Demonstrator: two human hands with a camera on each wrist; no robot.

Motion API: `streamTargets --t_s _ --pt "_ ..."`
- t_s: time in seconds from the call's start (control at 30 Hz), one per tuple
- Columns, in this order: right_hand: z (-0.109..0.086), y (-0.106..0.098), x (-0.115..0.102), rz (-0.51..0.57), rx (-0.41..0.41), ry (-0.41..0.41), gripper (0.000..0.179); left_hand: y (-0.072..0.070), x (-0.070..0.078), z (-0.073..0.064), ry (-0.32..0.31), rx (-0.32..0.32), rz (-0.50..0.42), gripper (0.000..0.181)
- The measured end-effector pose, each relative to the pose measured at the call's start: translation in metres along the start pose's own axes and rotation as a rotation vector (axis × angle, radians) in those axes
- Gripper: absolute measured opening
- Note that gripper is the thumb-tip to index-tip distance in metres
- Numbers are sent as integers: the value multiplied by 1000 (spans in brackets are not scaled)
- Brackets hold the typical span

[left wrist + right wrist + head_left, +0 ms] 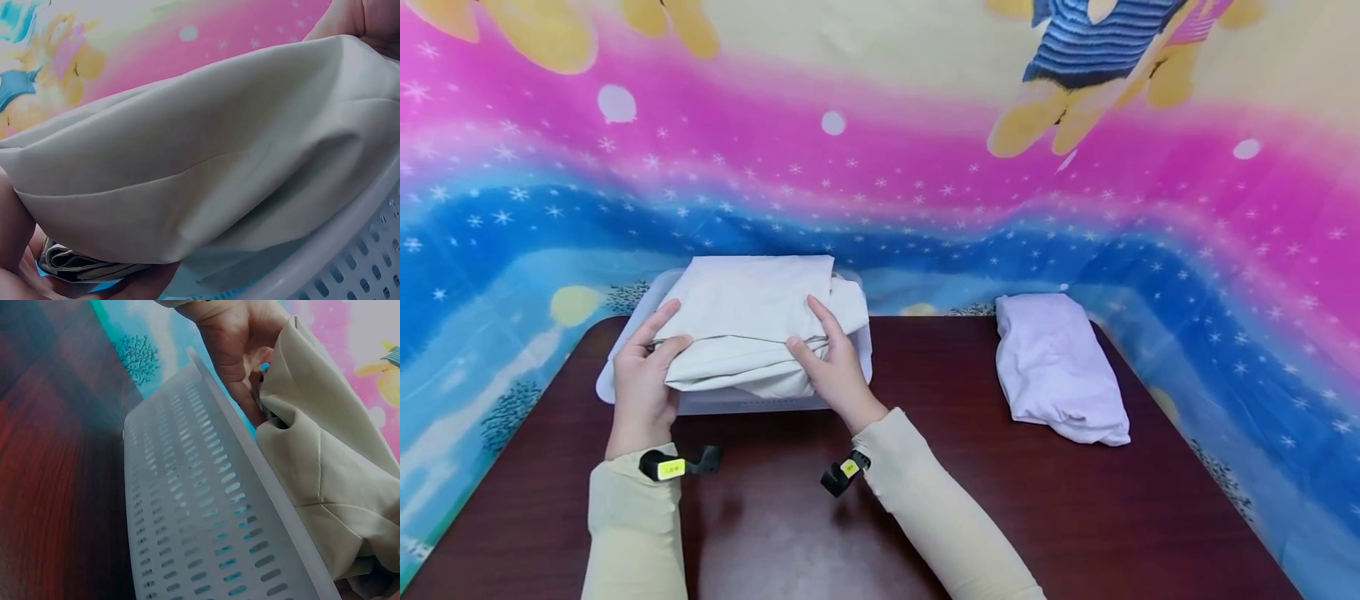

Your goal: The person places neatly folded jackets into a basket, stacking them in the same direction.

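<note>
Fingers (243,395) hold beige cloth (337,472) above slotted basket (187,501).

The left forearm (634,533) is raised from the lower left and the right forearm (951,508) slanted in from the bottom edge, the left hand (643,375) and right hand (841,367) being set in a grip left of centre, thumbs (672,350) turned inward.

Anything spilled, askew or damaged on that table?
Nothing looks spilled or damaged. The basket stands upright; the left hand and right hand hold the cream cloth over it. Only the lavender cloth, at right on the table, looks slightly untidy: its near end is rumpled.
</note>
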State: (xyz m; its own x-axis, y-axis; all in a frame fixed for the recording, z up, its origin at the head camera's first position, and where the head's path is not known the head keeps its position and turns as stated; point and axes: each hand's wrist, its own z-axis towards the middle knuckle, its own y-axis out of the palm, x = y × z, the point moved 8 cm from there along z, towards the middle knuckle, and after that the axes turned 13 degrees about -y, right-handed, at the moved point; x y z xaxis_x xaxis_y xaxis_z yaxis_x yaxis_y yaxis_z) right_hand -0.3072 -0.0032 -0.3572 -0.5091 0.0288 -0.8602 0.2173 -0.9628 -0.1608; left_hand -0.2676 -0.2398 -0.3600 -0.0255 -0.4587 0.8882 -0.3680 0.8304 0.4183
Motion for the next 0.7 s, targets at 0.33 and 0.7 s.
streamTargets --t_s 0.33,0.7 --pt "9 -3 3 -192 -96 31 66 -5 -7 11 -60 -11 96 58" --pt "13 0 19 -262 -202 171 64 -5 -12 15 -116 -54 309 59"
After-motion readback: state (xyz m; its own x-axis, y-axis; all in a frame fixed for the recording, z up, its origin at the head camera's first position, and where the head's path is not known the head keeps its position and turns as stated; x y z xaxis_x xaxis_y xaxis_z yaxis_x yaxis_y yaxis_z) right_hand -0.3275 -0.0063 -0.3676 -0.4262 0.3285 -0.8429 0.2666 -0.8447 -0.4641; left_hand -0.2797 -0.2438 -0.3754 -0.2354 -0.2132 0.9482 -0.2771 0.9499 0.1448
